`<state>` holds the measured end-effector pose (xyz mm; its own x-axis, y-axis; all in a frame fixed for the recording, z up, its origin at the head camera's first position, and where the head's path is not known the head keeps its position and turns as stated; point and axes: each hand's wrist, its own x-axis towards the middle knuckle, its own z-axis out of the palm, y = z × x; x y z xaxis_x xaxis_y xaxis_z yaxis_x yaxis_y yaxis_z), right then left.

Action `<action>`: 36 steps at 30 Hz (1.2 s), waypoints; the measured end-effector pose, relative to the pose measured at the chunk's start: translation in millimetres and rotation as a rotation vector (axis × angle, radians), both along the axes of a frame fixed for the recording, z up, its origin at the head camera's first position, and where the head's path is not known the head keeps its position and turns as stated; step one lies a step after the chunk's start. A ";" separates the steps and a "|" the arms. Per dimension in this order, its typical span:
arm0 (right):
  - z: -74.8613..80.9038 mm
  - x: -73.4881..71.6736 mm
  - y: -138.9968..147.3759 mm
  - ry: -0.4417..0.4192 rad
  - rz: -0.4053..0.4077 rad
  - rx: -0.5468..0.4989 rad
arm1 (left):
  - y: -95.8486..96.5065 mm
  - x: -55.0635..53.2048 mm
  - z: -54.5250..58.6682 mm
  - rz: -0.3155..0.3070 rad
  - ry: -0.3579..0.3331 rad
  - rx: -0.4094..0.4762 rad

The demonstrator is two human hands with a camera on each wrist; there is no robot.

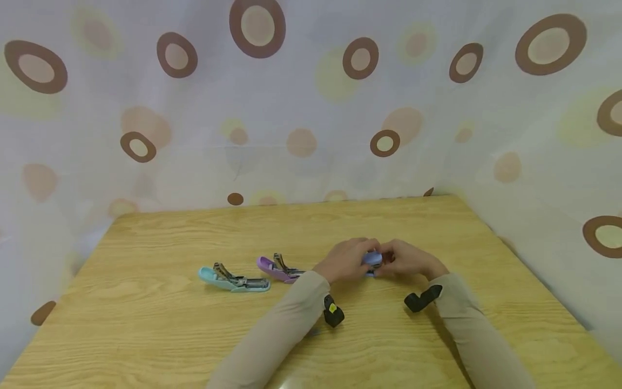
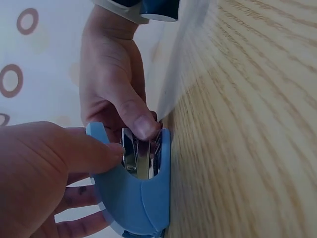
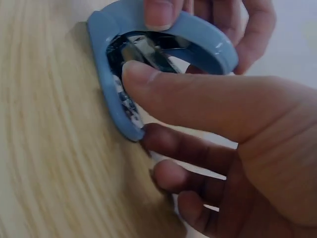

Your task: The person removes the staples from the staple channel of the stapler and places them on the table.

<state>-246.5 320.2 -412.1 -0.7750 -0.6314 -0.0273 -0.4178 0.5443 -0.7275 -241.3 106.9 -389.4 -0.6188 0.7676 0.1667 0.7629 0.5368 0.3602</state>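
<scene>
Stapler (image 2: 130, 202), curved, blue, metal-cored: left grip (image 1: 347, 260) and right grip (image 1: 409, 258) hold it.

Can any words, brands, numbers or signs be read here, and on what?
None can be read.
Blue stapler: no lettering visible.
Turquoise stapler, purple stapler: too small to tell.
Yellow mark on the black wrist device: too small to read.
Patterned backdrop: circles and spots, no writing.

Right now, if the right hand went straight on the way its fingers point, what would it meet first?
Most likely the blue stapler, which the right hand is touching. Beyond it, seemingly, comes the left hand, though the depth between them is hard to judge.
</scene>
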 end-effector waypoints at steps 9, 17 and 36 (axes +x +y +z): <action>-6.0 -0.5 -4.8 0.007 -0.049 -0.060 | 0.0 -4.3 0.1 -0.002 -0.047 -0.035; -14.9 1.3 2.2 0.019 -0.060 -0.066 | 4.5 0.7 -0.1 0.010 -0.030 -0.074; -13.4 3.6 -0.9 0.063 -0.024 -0.071 | 5.7 3.8 6.6 0.011 -0.097 -0.073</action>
